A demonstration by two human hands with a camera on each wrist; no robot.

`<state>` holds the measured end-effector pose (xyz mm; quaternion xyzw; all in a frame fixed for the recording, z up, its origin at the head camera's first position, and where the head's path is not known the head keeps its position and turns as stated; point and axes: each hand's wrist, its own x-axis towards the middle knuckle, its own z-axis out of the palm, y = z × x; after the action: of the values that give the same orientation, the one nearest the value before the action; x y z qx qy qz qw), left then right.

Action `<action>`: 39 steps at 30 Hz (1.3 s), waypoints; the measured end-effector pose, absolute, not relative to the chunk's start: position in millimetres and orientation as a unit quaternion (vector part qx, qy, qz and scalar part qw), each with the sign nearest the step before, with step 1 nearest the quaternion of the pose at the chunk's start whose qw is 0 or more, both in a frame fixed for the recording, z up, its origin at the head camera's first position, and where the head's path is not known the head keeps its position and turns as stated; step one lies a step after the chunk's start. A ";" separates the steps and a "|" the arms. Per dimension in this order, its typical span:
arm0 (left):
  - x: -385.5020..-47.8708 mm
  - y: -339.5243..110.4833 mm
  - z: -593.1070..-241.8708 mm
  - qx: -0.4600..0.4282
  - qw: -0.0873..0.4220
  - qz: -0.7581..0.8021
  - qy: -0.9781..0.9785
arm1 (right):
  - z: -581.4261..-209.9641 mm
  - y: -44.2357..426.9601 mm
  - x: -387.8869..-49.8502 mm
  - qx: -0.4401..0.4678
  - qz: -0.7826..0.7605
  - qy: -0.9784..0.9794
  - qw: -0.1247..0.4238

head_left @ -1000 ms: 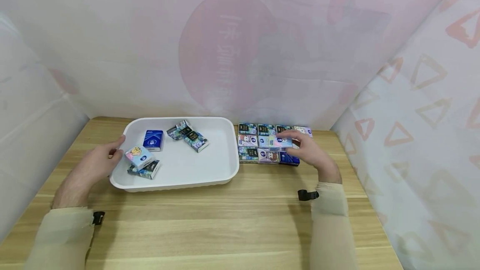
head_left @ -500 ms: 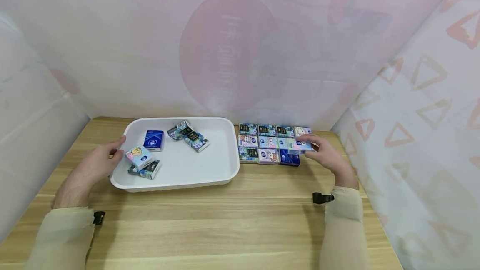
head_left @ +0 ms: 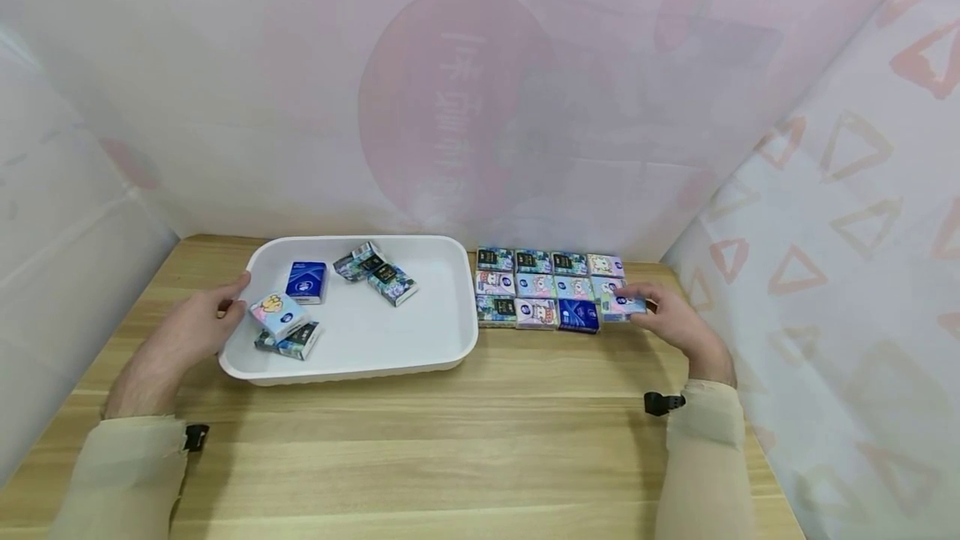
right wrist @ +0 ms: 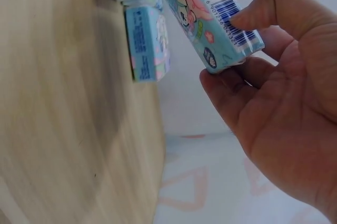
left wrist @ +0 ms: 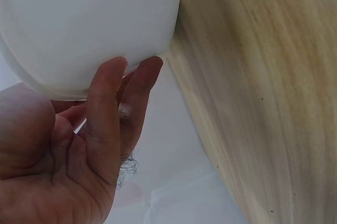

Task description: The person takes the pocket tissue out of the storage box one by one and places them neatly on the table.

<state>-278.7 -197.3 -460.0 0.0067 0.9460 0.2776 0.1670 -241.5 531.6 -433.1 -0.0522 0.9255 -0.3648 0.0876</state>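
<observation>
My left hand (head_left: 183, 319) grips the left rim of a white plastic tray (head_left: 405, 332); in the left wrist view its fingertips (left wrist: 108, 71) press the tray's outer wall. Several pocket tissue packs lie in the tray, among them a dark blue one (head_left: 306, 282) and a pastel one (head_left: 279, 313) on top of a floral one. On the right, my right hand (head_left: 675, 323) pinches a pastel blue tissue pack (right wrist: 218, 21) between thumb and fingers, tilted above the right end of the rows. Under it another pastel pack (right wrist: 147, 45) stands on the table.
Rows of tissue packs (head_left: 535, 285) stand close together right of the tray, against the back wall (head_left: 600, 148). The wooden table (head_left: 420, 457) extends in front. A printed sheet (head_left: 840, 273) closes off the right side.
My right hand has moved right and slightly toward me with the tissue pack, from above the middle of the rows to their right end. The left hand and tray hold still.
</observation>
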 end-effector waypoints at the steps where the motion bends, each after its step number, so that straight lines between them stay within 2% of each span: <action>1: -278.7 -197.5 -459.9 0.005 0.167 0.277 0.946 | -434.8 533.5 -241.6 -0.050 -0.363 0.926 0.090; 9: -277.5 -198.5 -461.1 0.009 0.165 0.277 0.947 | -453.8 546.7 -246.5 -0.043 -0.296 0.948 0.105; 16: -276.4 -198.4 -461.1 0.009 0.165 0.275 0.947 | -463.9 546.7 -248.8 -0.043 -0.297 0.945 0.127; 39: -279.3 -199.7 -462.5 0.020 0.152 0.270 0.951 | -472.3 529.1 -255.8 -0.076 -0.254 0.960 0.092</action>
<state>-279.3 -199.7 -462.5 0.0204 0.9506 0.2699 0.1522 -255.8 529.1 -472.3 -0.0761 0.9598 -0.2539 0.0920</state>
